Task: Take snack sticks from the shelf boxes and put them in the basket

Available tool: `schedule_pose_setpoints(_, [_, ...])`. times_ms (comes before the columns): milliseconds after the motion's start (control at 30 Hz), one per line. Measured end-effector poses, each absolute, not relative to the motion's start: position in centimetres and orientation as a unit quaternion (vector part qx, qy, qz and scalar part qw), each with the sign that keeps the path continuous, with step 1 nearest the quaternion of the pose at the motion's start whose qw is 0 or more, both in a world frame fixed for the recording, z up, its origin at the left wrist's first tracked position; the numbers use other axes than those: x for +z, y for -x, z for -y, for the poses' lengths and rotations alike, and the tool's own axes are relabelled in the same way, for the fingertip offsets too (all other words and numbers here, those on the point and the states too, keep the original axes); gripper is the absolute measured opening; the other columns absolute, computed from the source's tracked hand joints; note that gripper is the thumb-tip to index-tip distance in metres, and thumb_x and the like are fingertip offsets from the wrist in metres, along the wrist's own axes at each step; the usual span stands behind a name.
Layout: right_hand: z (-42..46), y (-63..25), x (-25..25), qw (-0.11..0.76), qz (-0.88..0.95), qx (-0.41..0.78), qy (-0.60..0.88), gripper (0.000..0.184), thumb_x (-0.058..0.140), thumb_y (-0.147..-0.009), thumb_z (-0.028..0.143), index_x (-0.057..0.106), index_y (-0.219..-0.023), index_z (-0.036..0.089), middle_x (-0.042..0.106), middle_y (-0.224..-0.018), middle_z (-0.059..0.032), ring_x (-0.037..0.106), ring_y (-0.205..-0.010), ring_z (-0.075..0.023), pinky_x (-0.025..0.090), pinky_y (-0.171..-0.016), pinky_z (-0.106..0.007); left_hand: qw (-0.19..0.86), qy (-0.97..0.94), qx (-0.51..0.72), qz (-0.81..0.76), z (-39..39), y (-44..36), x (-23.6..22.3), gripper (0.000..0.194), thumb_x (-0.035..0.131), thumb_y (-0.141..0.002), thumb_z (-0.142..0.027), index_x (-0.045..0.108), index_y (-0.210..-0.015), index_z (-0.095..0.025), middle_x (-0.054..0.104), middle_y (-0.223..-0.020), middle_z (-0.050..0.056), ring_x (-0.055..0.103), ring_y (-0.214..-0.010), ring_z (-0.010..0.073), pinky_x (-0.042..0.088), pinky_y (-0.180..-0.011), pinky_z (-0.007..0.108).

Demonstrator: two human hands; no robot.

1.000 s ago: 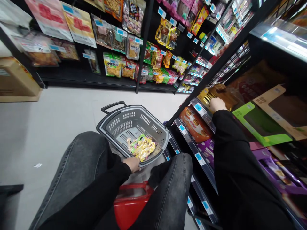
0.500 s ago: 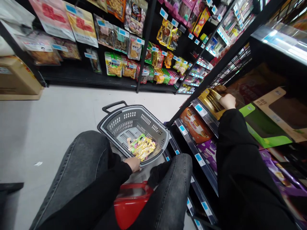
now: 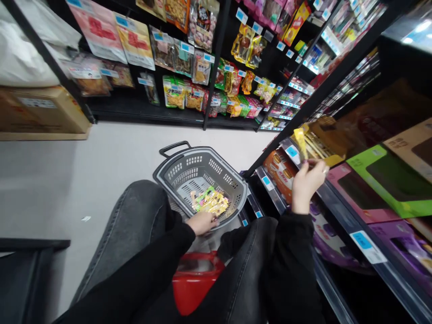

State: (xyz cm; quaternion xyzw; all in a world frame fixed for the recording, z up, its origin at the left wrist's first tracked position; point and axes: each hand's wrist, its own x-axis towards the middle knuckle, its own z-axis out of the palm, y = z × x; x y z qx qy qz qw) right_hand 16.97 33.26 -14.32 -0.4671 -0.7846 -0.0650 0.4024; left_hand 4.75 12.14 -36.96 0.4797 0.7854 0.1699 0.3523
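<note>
My right hand (image 3: 308,183) pinches a narrow yellow snack packet (image 3: 301,143), held up in front of the shelf on the right. Just behind it is an open yellow display box (image 3: 319,140) of similar slim packets. My left hand (image 3: 201,223) is closed on the near rim of a grey shopping basket (image 3: 175,168), its fingertips partly hidden at the edge. Several small yellow, green and beige packets (image 3: 212,200) lie in a loose heap on the basket floor. The basket stands between and beyond my knees.
A red stool-like object (image 3: 194,288) is under me. Green and pink boxes (image 3: 388,177) fill the right shelf, with an orange pack (image 3: 279,168) below. Bagged snacks (image 3: 174,93) hang on the black rack ahead. A cardboard box (image 3: 43,112) sits at far left.
My right hand has come out of the yellow display box and back toward me with a yellow packet. The left hand stays on the basket rim. The whole view has shifted slightly.
</note>
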Motion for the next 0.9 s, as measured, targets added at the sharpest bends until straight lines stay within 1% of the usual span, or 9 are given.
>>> schedule_pose_setpoints(100, [-27.6, -16.7, -21.0, 0.401, 0.813, 0.049, 0.420, 0.021, 0.034, -0.090, 0.028, 0.051, -0.096, 0.018, 0.053, -0.099, -0.0148, 0.053, -0.097, -0.0257, 0.043, -0.085, -0.038, 0.400, -0.452, 0.333, -0.724, -12.6, -4.9, -35.8, 0.042, 0.036, -0.092, -0.037, 0.052, -0.126, -0.018, 0.066, -0.113, 0.009, 0.062, -0.102, 0.0172, 0.047, -0.088, 0.029])
schedule_pose_setpoints(167, [-23.9, -16.2, -25.6, 0.374, 0.834, 0.136, 0.382, 0.020, 0.036, -0.089, 0.030, 0.053, -0.091, 0.019, 0.053, -0.096, -0.0137, 0.054, -0.092, -0.0251, 0.044, -0.083, -0.038, 0.489, -0.347, 0.567, -0.565, -12.6, -5.1, -35.1, 0.049, 0.040, -0.090, -0.042, 0.047, -0.129, -0.012, 0.063, -0.117, 0.015, 0.063, -0.102, 0.0196, 0.049, -0.087, 0.033])
schedule_pose_setpoints(233, [-21.0, -15.9, -29.4, 0.326, 0.856, 0.216, 0.339, 0.017, 0.039, -0.087, 0.029, 0.054, -0.087, 0.019, 0.054, -0.095, -0.0131, 0.054, -0.090, -0.0249, 0.044, -0.082, -0.040, 0.515, -0.247, 0.688, -0.448, -12.4, -5.2, -34.8, 0.054, 0.055, -0.082, -0.047, 0.049, -0.124, -0.013, 0.062, -0.117, 0.017, 0.064, -0.098, 0.0200, 0.051, -0.084, 0.034])
schedule_pose_setpoints(300, [-19.2, -15.8, -32.0, 0.282, 0.867, 0.276, 0.303, 0.016, 0.043, -0.084, 0.028, 0.055, -0.088, 0.018, 0.054, -0.095, -0.0136, 0.054, -0.093, -0.0256, 0.044, -0.084, -0.042, 0.514, -0.179, 0.713, -0.442, -12.3, -5.2, -35.0, 0.054, 0.068, -0.073, -0.042, 0.054, -0.116, -0.013, 0.065, -0.111, 0.014, 0.066, -0.088, 0.0173, 0.053, -0.076, 0.030])
schedule_pose_setpoints(367, [-18.9, -15.8, -33.6, 0.257, 0.862, 0.329, 0.289, 0.018, 0.047, -0.081, 0.030, 0.055, -0.090, 0.017, 0.056, -0.098, -0.0142, 0.054, -0.095, -0.0257, 0.044, -0.085, -0.042, 0.506, -0.136, 0.707, -0.475, -12.2, -5.0, -35.3, 0.048, 0.073, -0.069, -0.036, 0.057, -0.108, -0.012, 0.068, -0.103, 0.013, 0.066, -0.079, 0.0150, 0.054, -0.070, 0.027])
schedule_pose_setpoints(467, [-20.6, -16.1, -34.6, 0.235, 0.806, 0.444, 0.315, 0.024, 0.052, -0.076, 0.036, 0.055, -0.091, 0.017, 0.060, -0.097, -0.0116, 0.058, -0.085, -0.0214, 0.048, -0.077, -0.037, 0.498, -0.116, 0.704, -0.492, -12.3, -4.7, -35.8, 0.040, 0.072, -0.071, -0.031, 0.058, -0.103, -0.012, 0.069, -0.098, 0.011, 0.067, -0.075, 0.0152, 0.055, -0.068, 0.028])
schedule_pose_setpoints(667, [-24.4, -17.1, -36.2, 0.214, 0.629, 0.610, 0.432, 0.035, 0.057, -0.065, 0.049, 0.053, -0.081, 0.019, 0.059, -0.073, -0.0020, 0.057, -0.058, -0.0145, 0.049, -0.059, -0.030, 0.474, -0.089, 0.721, -0.497, -12.5, -4.6, -35.3, 0.026, 0.066, -0.076, -0.025, 0.058, -0.096, -0.011, 0.070, -0.097, 0.011, 0.069, -0.079, 0.0191, 0.058, -0.072, 0.034])
schedule_pose_setpoints(800, [-24.8, -17.3, -36.2, 0.165, 0.629, 0.644, 0.403, 0.037, 0.062, -0.061, 0.050, 0.055, -0.079, 0.019, 0.060, -0.070, -0.0011, 0.057, -0.058, -0.0143, 0.048, -0.056, -0.028, 0.459, -0.078, 0.722, -0.512, -12.7, -4.6, -35.4, 0.029, 0.069, -0.070, -0.020, 0.057, -0.095, -0.010, 0.070, -0.096, 0.011, 0.069, -0.075, 0.0176, 0.058, -0.069, 0.031])
schedule_pose_setpoints(900, [-24.4, -17.1, -35.6, 0.140, 0.665, 0.641, 0.356, 0.034, 0.066, -0.061, 0.047, 0.059, -0.079, 0.018, 0.063, -0.072, -0.0028, 0.059, -0.067, -0.0171, 0.049, -0.063, -0.030, 0.456, -0.078, 0.720, -0.517, -12.8, -4.4, -35.7, 0.033, 0.071, -0.068, -0.018, 0.057, -0.096, -0.009, 0.070, -0.096, 0.011, 0.069, -0.073, 0.0164, 0.058, -0.066, 0.028])
